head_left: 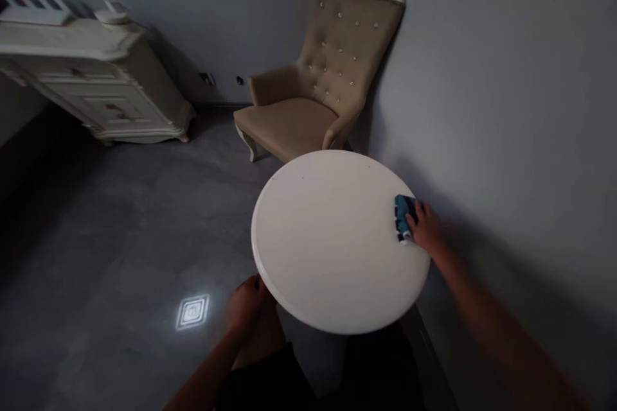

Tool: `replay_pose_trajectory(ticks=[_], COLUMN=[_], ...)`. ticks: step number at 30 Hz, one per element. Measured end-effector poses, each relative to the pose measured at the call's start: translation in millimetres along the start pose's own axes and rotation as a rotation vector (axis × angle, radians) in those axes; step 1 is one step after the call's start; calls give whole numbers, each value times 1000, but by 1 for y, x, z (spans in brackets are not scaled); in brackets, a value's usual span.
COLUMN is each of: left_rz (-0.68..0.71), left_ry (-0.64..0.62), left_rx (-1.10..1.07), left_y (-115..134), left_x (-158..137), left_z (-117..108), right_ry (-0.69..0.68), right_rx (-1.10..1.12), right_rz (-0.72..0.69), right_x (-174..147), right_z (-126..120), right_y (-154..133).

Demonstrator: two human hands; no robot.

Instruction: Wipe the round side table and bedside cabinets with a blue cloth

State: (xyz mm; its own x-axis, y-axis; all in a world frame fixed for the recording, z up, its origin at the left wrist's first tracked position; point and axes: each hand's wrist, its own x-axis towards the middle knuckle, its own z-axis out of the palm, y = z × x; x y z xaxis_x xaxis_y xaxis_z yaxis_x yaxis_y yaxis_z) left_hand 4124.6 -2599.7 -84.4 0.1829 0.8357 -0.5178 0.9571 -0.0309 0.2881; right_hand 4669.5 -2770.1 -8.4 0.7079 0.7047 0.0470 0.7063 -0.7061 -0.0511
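Observation:
A round white table (332, 237) stands in front of me, its glossy top bearing a few small dark specks toward the far edge. Near its right rim, my right hand (427, 228) grips a folded blue, dark and white cloth (402, 218) and presses it on the surface. My left hand (245, 303) is closed beside the table's lower left edge, by my knee. A dark spot shows at its fingers, and whatever they may hold is hidden.
Behind the table stands a tan tufted armchair (294, 119). A cream cabinet (120, 93) is at the far left, carrying a white router (33, 13) and a small white object (113, 15). The grey wall (511, 90) runs close along the right. Light reflects off the dark floor (120, 257).

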Motion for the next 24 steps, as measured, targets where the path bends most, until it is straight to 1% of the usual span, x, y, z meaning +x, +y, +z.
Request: replay_pose_trajectory(ticks=[3, 6, 9, 11, 12, 13, 15, 17, 19, 21, 22, 24], left_rz=[-7, -29, -42, -53, -60, -66, -70, -67, -74, -79, -80, -79], left_ry=[-25, -48, -49, -46, -45, -46, -46, -47, -47, -48, -48, -44], left_rx=[1, -24, -65, -79, -80, -78, -75, -80, -78, -62, -50, -33], left_y=[-2, -5, -9, -12, -13, -14, -15, -12, -7, -2, 0, 2], left_x=[7, 15, 22, 26, 27, 28, 29, 27, 25, 23, 22, 19], left_z=[-5, -10, -14, -15, -15, -16, -17, -18, -19, -20, -20, -19], right_ry=[-80, -110, -85, -77, -86, -99, -128, -146, -157, -175, -185, -215], right_rx=[26, 37, 22, 22, 31, 46, 93, 139, 172, 195, 206, 230], right_rz=[94, 139, 122, 42, -13, -74, -217, -355, -467, -579, -644, -782], right_x=[87, 157, 202, 217, 219, 218, 207, 183, 148, 102, 76, 19], right_z=[-3, -3, -1, 1, 2, 2, 3, 4, 5, 6, 6, 4], right_y=[-24, -74, -148, -206, -237, -268, -328, -383, -427, -457, -466, -471])
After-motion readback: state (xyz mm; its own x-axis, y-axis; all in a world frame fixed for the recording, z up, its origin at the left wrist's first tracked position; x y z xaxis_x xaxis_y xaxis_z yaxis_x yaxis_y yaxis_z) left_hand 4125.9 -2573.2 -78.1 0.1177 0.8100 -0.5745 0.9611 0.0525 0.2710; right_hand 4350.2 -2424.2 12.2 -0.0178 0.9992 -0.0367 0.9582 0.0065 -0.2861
